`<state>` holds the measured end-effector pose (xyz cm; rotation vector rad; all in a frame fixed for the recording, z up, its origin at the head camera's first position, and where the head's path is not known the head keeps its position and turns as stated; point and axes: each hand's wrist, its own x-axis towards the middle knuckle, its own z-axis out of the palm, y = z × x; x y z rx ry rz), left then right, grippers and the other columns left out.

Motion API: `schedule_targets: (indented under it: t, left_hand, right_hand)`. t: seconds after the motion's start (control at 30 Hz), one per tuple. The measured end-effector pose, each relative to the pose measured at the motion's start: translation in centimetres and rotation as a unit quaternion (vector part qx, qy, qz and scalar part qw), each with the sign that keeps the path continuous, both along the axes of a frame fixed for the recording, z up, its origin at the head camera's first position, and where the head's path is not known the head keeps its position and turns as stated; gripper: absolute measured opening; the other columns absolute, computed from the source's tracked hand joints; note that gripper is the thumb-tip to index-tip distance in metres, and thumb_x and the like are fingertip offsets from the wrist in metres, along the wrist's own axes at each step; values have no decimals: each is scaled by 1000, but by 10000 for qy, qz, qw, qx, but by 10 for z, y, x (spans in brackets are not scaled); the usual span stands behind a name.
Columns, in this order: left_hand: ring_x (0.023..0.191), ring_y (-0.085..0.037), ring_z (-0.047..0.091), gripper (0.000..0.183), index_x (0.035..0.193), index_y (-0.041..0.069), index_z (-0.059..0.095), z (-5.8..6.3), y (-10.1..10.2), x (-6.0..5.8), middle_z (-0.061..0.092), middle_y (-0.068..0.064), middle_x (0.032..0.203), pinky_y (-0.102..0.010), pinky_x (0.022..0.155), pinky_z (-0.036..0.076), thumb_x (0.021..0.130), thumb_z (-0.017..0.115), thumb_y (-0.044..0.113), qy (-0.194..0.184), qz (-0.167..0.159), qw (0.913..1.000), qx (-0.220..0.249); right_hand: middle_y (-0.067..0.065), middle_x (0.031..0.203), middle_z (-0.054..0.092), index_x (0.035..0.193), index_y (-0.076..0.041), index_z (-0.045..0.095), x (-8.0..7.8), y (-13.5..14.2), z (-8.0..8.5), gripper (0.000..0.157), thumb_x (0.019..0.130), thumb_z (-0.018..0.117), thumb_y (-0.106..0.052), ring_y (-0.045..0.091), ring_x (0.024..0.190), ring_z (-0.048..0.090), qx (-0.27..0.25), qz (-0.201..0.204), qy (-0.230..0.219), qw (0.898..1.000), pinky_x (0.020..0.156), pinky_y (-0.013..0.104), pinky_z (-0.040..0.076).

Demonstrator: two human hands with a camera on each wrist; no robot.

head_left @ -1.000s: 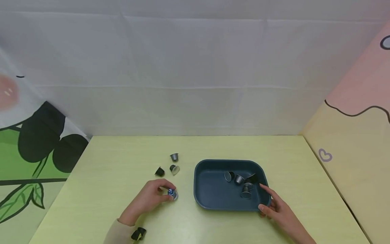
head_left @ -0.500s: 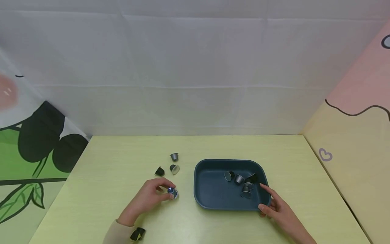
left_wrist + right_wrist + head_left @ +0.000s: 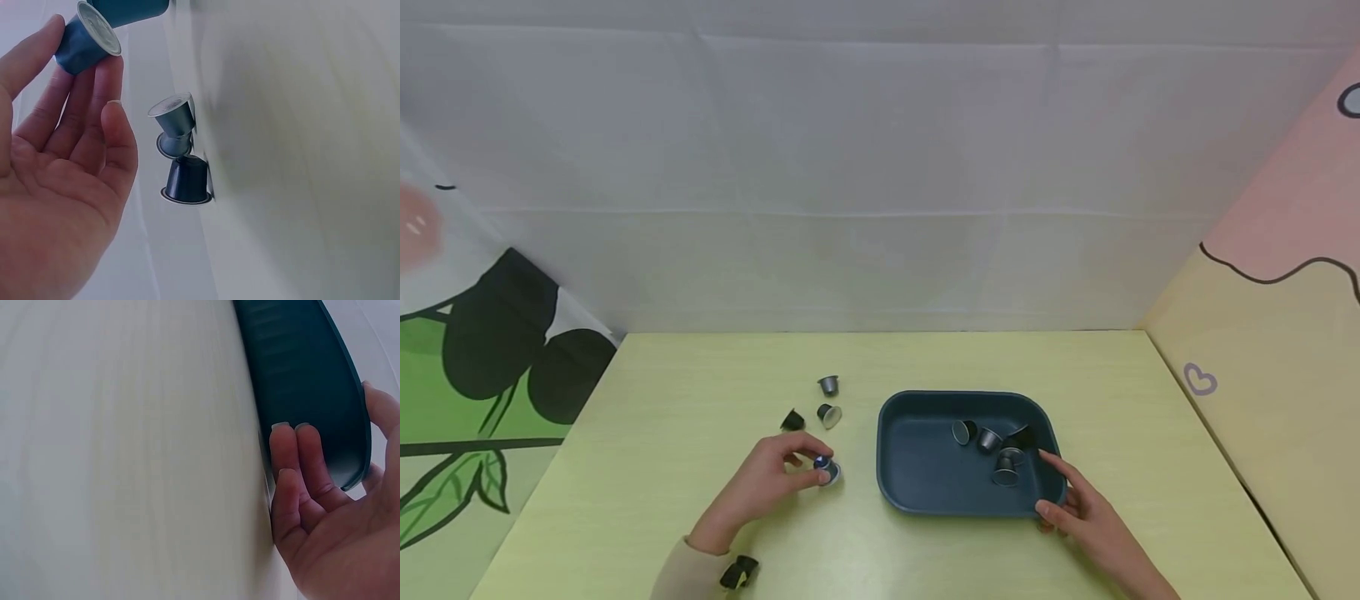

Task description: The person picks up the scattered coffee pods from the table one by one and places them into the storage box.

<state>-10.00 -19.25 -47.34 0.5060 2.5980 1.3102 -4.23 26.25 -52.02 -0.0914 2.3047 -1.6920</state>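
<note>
Between thumb and fingertips my left hand (image 3: 777, 471) pinches a blue coffee capsule (image 3: 827, 469); in the left wrist view the foil lid of this capsule (image 3: 87, 37) faces away from the palm. Just beyond that hand lie a black capsule (image 3: 793, 420), a dark capsule with a pale lid (image 3: 830, 416) and a grey capsule (image 3: 828, 385). My right hand (image 3: 1086, 517) grips the right end of a dark blue tray (image 3: 917, 496), thumb and forefinger at the rim. In the right wrist view, other fingers press its outer wall (image 3: 306, 375).
Several capsules (image 3: 988, 441) lie in the tray's right half. A small black item with yellow marks (image 3: 740, 572) sits by the left sleeve. The pale yellow table (image 3: 700, 375) meets a white cloth (image 3: 880, 275) behind and a printed panel on either side.
My left hand has lifted and tilted the blue capsule slightly, shifting a little away from me. The right hand and the tray stay as they were.
</note>
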Motion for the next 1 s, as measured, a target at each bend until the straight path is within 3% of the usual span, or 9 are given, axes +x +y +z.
schedule_targets:
  t: [0.63,1.0]
  left_hand:
    - [93,-13,65,28,108,12,74,10,12,-4,69,12,102,-33,82,52,88,78,31,73,-138,9995,258]
    - [94,-13,65,27,110,15,73,18,30,-8,69,11,106,-36,83,52,89,77,31,75,-344,9983,471]
  right_hand:
    - [15,82,67,155,-11,27,-2,-1,4,66,99,63,-16,24,74,65,-25,-37,-145,9999,68,28,52]
    - [16,86,65,155,-12,27,-1,-1,3,67,99,63,-17,24,76,66,13,-55,-213,9998,68,28,52]
